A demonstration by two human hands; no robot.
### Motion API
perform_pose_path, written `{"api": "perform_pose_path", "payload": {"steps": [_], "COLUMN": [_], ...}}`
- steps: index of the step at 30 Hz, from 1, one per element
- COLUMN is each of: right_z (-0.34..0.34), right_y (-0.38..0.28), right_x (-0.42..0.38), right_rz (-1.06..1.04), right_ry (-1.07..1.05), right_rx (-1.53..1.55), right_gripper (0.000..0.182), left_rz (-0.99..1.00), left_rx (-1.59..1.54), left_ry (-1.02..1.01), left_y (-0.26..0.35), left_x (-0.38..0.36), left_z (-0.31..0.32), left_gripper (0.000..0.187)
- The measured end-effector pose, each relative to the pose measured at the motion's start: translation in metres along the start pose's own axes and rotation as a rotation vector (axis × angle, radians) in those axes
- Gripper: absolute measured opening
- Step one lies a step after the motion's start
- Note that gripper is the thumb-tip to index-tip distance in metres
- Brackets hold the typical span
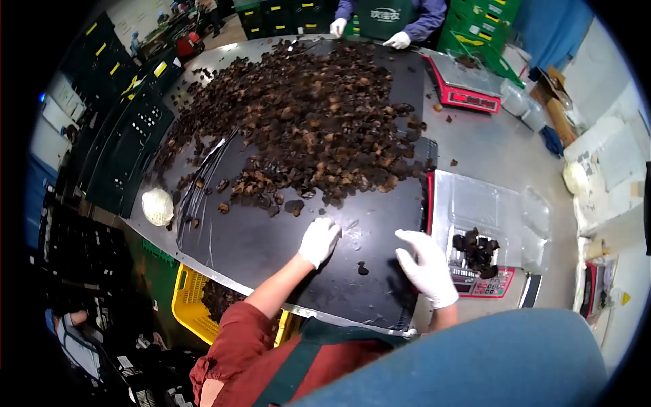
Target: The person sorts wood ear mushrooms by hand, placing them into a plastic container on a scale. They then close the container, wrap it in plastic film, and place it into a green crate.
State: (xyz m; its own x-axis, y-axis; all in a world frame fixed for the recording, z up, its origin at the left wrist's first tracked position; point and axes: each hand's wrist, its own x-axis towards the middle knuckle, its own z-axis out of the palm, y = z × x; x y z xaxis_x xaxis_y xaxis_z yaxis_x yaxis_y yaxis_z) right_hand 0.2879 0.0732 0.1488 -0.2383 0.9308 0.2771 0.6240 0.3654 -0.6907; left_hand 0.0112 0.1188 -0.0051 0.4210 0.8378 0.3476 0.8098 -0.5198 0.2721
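The left hand [320, 242] is half-curled, its grip unclear, near heaped dark mushrooms [312, 129]. The open right hand [428, 270] is beside a mushroom-filled tub [460, 271]; brushing it could spill pieces.

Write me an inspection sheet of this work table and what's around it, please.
Surface: metal table, partly covered by dark sheeting.
Job's things: large heap of dark brown pieces; more in a clear tray on the near scale.
Clutter: white rounded item and thin dark strips at left; one loose piece between the hands.
Hands: both white-gloved; left on the sheeting, right open beside the near scale.
Cables: nothing seen for certain.
Surroundings: co-worker opposite, far scale, yellow crate, stacked green crates.
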Motion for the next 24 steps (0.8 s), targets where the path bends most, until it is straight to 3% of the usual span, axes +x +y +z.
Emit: {"api": "perform_pose_path", "payload": {"steps": [1, 4, 7, 8, 9, 11, 12, 15, 16, 19, 22, 24], "right_z": [0.018, 0.062, 0.105, 0.119, 0.133, 0.157, 0.171, 0.198, 0.204, 0.21, 0.203, 0.215], "right_y": [0.0, 0.004, 0.01, 0.011, 0.008, -0.004, -0.005, -0.003, 0.005, 0.014, -0.015, -0.028], "right_x": [0.006, 0.024, 0.041, 0.045, 0.046, 0.047, 0.044, 0.039, 0.039, 0.041, 0.046, 0.038], "right_rz": [-0.045, -0.004, -0.024, -0.034, -0.084, -0.057, -0.07, -0.106, -0.07, -0.008, -0.088, -0.198], "right_ry": [-0.046, -0.167, -0.259, -0.298, -0.34, -0.447, -0.501, -0.543, -0.514, -0.42, -0.368, -0.465], "right_rx": [0.009, 0.135, 0.125, 0.104, 0.065, -0.055, -0.125, -0.172, -0.082, 0.104, 0.087, 0.053], "right_gripper": [0.03, 0.028, 0.026, 0.025, 0.027, 0.032, 0.036, 0.028, 0.026, 0.024, 0.022, 0.023], "left_rz": [0.015, -0.076, -0.606, -0.723, -0.773, -0.88, -0.902, -0.784, -0.682, -0.56, -0.423, -0.284], "left_rx": [-0.049, -0.318, -0.65, -0.871, -1.122, -1.296, -1.238, -0.918, -0.736, -0.251, -0.185, -0.219], "left_ry": [-0.056, 0.101, 0.171, 0.306, 0.434, 0.459, 0.415, 0.239, 0.275, 0.23, 0.057, 0.064], "left_y": [-0.002, -0.009, -0.014, -0.027, -0.043, -0.062, -0.072, -0.089, -0.089, -0.089, -0.083, -0.078], "left_x": [-0.012, -0.044, -0.054, -0.06, -0.064, -0.067, -0.069, -0.054, -0.044, -0.023, -0.013, -0.012], "left_z": [-0.009, -0.026, -0.065, -0.059, -0.057, -0.062, -0.061, -0.055, -0.052, -0.038, -0.037, -0.029], "left_gripper": [0.02, 0.021, 0.022, 0.021, 0.024, 0.026, 0.023, 0.022, 0.022, 0.037, 0.037, 0.028]}}
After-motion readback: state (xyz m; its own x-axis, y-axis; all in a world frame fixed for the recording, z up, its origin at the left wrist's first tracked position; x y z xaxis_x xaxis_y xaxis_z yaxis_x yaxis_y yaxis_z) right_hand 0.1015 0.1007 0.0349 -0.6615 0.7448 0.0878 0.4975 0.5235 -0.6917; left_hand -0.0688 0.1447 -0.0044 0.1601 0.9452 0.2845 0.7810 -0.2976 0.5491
